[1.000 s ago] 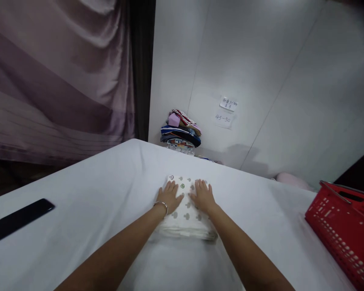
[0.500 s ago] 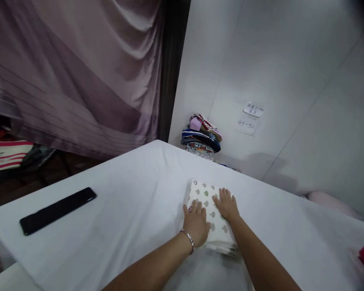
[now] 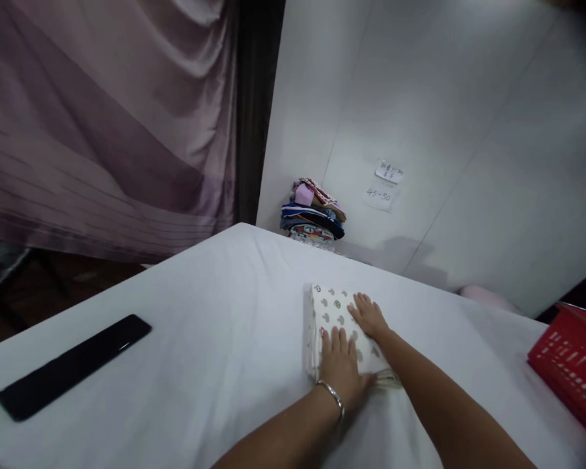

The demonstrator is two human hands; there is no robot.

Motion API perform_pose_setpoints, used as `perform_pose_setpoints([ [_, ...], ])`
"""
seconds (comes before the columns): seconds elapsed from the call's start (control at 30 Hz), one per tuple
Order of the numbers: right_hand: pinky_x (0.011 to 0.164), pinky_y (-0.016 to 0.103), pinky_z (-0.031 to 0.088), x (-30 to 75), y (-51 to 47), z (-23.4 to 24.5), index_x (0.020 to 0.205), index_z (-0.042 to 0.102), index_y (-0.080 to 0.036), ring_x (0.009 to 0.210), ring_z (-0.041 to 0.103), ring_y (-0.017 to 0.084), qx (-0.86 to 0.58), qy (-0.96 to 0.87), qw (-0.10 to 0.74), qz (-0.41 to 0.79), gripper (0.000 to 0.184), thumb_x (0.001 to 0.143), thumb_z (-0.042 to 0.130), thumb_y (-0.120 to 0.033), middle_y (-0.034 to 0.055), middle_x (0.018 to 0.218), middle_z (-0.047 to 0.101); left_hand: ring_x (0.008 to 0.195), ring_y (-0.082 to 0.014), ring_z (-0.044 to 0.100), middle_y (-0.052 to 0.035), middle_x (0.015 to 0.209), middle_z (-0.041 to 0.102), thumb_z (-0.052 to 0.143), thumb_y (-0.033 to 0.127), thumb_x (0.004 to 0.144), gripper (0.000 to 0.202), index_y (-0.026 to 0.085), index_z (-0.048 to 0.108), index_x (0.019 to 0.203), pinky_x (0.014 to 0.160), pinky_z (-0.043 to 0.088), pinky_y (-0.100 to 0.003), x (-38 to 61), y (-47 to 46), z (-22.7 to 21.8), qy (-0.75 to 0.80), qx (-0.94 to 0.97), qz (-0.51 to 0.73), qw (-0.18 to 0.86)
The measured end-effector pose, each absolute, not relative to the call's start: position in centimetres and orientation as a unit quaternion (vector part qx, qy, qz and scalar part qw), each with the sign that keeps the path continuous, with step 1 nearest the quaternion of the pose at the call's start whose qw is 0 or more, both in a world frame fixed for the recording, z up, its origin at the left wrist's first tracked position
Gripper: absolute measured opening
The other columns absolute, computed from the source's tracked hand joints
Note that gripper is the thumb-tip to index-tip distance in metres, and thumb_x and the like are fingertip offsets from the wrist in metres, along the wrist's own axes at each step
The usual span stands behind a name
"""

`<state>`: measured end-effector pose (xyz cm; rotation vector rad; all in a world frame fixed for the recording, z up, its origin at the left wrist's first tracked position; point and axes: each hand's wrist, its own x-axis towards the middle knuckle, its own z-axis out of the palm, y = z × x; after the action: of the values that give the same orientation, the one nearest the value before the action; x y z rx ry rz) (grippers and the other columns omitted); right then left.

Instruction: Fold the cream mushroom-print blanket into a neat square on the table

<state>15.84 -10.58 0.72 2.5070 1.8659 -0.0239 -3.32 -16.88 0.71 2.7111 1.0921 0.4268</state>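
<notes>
Press the folded cloth (image 3: 329, 307) flat in place: on the white table (image 3: 215, 326), right of centre, short end toward the body.

Hand positions:
- Left hand (image 3: 342, 366): open, palm down, fingers together on the near end of the cloth. Gripping nothing.
- Right hand (image 3: 370, 317): open, palm down, flat on the far right part of the cloth. Gripping nothing.

Bear down evenly with both palms. Judging by the loose layers at the near right corner, smooth from the middle out toward that corner. Avoid dragging the whole bundle across the table cover. Hold the left long edge square throughout.

Edges and room:
- Far table edge not far beyond the cloth, with a stack of folded clothes (image 3: 312, 218) at the far corner against the wall.
- Red basket (image 3: 571, 365) at the right margin, well apart from the right forearm.
- Wide bare surface to the left, as far as the black slab (image 3: 73, 367) near the left edge.

Prefer leftward or bodyward movement over forward pushing.
</notes>
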Motion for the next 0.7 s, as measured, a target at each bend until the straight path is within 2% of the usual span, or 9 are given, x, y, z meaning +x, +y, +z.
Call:
perform_pose_setpoints([
  [0.1, 0.106, 0.048, 0.015, 14.9, -9.9, 2.2, 0.142, 0.022, -0.017, 0.136, 0.014, 0.025, 0.81, 0.585, 0.036, -0.019, 0.061, 0.091, 0.024, -0.051, 0.0097, 0.149, 0.019, 0.134, -0.0366, 0.019, -0.0185, 0.142, 0.033, 0.029, 0.069, 0.077, 0.083, 0.01, 0.041, 0.134, 0.108, 0.0, -0.059, -3.3, -17.0, 0.4, 0.353, 0.919, 0.148, 0.093],
  [0.17, 0.106, 0.05, 0.014, 13.8, -9.4, 3.1, 0.142, 0.022, -0.018, 0.137, 0.011, 0.026, 0.807, 0.59, 0.025, -0.016, 0.062, 0.091, 0.025, -0.052, 0.0102, 0.149, 0.017, 0.134, -0.0373, 0.018, -0.0192, 0.143, 0.032, 0.03, 0.069, 0.076, 0.084, 0.009, 0.041, 0.134, 0.108, -0.002, -0.059, -3.2, -17.0, 0.3, 0.354, 0.92, 0.143, 0.093],
  [0.3, 0.109, 0.042, 0.01, 11.2, -9.1, 2.7, 0.143, 0.018, -0.019, 0.138, 0.005, 0.02, 0.754, 0.655, -0.035, -0.031, 0.06, 0.092, 0.02, -0.05, 0.0069, 0.15, 0.012, 0.135, -0.0378, 0.016, -0.0189, 0.143, 0.032, 0.031, 0.068, 0.076, 0.083, 0.009, 0.04, 0.135, 0.107, -0.005, -0.06, -3.0, -17.2, 0.2, 0.355, 0.922, 0.134, 0.08],
  [0.4, 0.109, 0.042, 0.009, 10.3, -9.5, 1.2, 0.143, 0.021, -0.02, 0.138, 0.006, 0.019, 0.741, 0.668, -0.043, -0.053, 0.059, 0.092, 0.024, -0.05, 0.0056, 0.15, 0.013, 0.135, -0.0371, 0.016, -0.0206, 0.142, 0.032, 0.033, 0.067, 0.076, 0.084, 0.007, 0.038, 0.135, 0.108, -0.004, -0.058, -3.2, -17.4, 0.8, 0.356, 0.921, 0.13, 0.095],
  [0.47, 0.109, 0.042, 0.008, 10.3, -9.7, 0.5, 0.143, 0.021, -0.021, 0.138, 0.006, 0.019, 0.743, 0.666, -0.043, -0.054, 0.059, 0.092, 0.025, -0.05, 0.005, 0.15, 0.013, 0.134, -0.0378, 0.019, -0.0216, 0.141, 0.035, 0.035, 0.068, 0.074, 0.084, 0.007, 0.044, 0.132, 0.108, 0.002, -0.058, -3.6, -17.0, 1.7, 0.349, 0.917, 0.134, 0.136],
  [0.5, 0.109, 0.042, 0.008, 10.5, -9.7, 0.4, 0.143, 0.021, -0.021, 0.138, 0.005, 0.019, 0.743, 0.666, -0.043, -0.054, 0.059, 0.092, 0.025, -0.05, 0.0047, 0.15, 0.013, 0.132, -0.0382, 0.024, -0.0213, 0.137, 0.04, 0.037, 0.067, 0.074, 0.08, 0.009, 0.05, 0.128, 0.107, 0.008, -0.058, -3.8, -16.5, 2.2, 0.342, 0.915, 0.136, 0.166],
  [0.57, 0.109, 0.043, 0.009, 10.7, -9.7, 0.3, 0.143, 0.02, -0.023, 0.138, 0.006, 0.019, 0.744, 0.665, -0.041, -0.052, 0.058, 0.092, 0.025, -0.049, 0.0041, 0.15, 0.014, 0.119, -0.0351, 0.044, -0.0175, 0.12, 0.058, 0.04, 0.062, 0.076, 0.062, 0.016, 0.064, 0.111, 0.103, 0.025, -0.055, -4.6, -15.1, 3.3, 0.328, 0.902, 0.146, 0.24],
  [0.63, 0.109, 0.043, 0.01, 10.8, -9.6, 0.3, 0.143, 0.02, -0.023, 0.138, 0.007, 0.018, 0.742, 0.668, -0.04, -0.047, 0.057, 0.092, 0.026, -0.047, 0.0041, 0.15, 0.014, 0.1, -0.0255, 0.059, -0.0097, 0.099, 0.069, 0.042, 0.047, 0.082, 0.04, 0.022, 0.069, 0.094, 0.095, 0.039, -0.043, -5.4, -13.1, 3.8, 0.334, 0.871, 0.197, 0.302],
  [0.7, 0.109, 0.042, 0.01, 10.8, -9.5, 0.4, 0.143, 0.02, -0.022, 0.138, 0.007, 0.018, 0.74, 0.669, -0.042, -0.045, 0.057, 0.092, 0.025, -0.047, 0.0046, 0.15, 0.014, 0.097, -0.0182, 0.06, -0.0049, 0.098, 0.069, 0.043, 0.029, 0.084, 0.028, 0.023, 0.068, 0.094, 0.092, 0.042, -0.033, -6.3, -11.0, 3.5, 0.369, 0.818, 0.309, 0.316],
])
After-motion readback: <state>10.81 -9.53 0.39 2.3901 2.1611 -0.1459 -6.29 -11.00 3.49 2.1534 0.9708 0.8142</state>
